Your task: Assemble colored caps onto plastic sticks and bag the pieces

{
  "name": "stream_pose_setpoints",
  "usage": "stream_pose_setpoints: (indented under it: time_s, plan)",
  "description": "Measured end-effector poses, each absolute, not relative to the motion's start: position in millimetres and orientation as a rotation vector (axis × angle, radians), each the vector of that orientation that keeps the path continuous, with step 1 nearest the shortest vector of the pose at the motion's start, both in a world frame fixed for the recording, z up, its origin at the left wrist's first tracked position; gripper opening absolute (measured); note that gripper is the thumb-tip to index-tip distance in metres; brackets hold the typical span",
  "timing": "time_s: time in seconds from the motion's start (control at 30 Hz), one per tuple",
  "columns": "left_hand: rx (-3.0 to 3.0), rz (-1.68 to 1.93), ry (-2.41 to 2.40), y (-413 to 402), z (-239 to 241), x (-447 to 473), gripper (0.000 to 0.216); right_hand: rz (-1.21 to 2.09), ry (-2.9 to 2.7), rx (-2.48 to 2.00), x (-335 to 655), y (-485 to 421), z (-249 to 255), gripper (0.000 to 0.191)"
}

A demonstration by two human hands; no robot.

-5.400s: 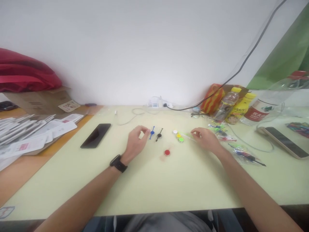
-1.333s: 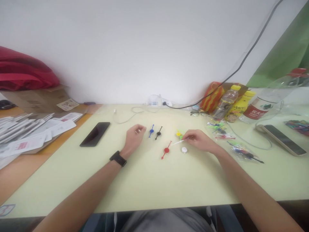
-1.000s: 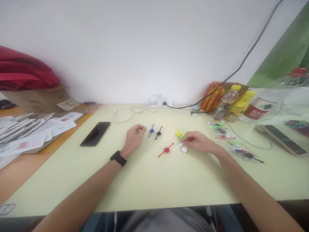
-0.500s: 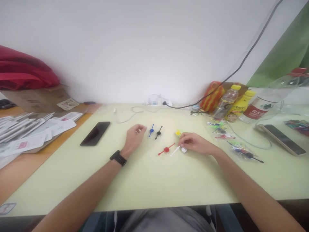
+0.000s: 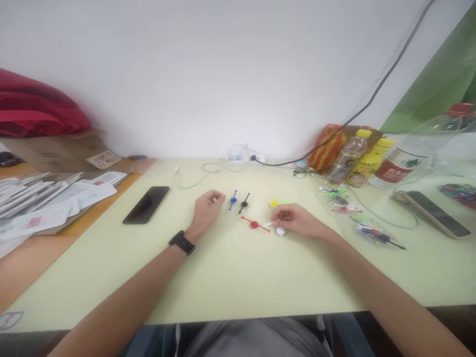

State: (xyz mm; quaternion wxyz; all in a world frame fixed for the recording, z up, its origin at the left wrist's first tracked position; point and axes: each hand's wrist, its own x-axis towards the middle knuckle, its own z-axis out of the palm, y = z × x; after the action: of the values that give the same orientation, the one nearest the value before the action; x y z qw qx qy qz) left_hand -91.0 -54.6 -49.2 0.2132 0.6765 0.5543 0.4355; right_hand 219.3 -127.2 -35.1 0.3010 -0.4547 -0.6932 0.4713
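My right hand (image 5: 292,219) pinches one end of a thin white arrow (image 5: 265,226), partly blurred, whose far end reaches the red arrow spinner (image 5: 254,225). Just under its fingers lies a round white base (image 5: 280,231). A yellow piece (image 5: 274,203) sits behind this hand, with a green one partly hidden beside it. My left hand (image 5: 208,207) rests on the table with its fingers curled closed and nothing visible in them. Close to its fingertips is a blue arrow spinner (image 5: 233,200), and a black arrow spinner (image 5: 244,204) lies right of that.
Left on the pale table (image 5: 223,277) lies a black phone (image 5: 146,205). To the right are bagged coloured spinners (image 5: 377,233), another phone (image 5: 439,214) and several bottles (image 5: 368,161). White packets (image 5: 55,201) and a cardboard box (image 5: 55,151) stand at far left.
My right hand has shifted slightly left with the white arrow, which swung toward the red spinner. The red spinner's arrowhead has turned from lower left to upper left. My left hand stays put.
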Motion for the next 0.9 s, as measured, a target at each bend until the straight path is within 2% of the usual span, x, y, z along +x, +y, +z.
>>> stream_pose_setpoints:
  time_s: [0.43,0.73,0.9]
  plan:
    - [1.88,1.203,1.552,-55,-49,-90,0.023,0.902,-1.779,-1.335,219,-120,-50,0.023]
    - [2.036,1.256,1.51,-61,-48,-87,0.02,0.991,-1.94,-1.325,242,-124,-28,0.025]
    - [2.162,1.304,1.412,-77,-38,-79,0.017,1.094,-2.152,-1.333,255,-131,-11,0.019]
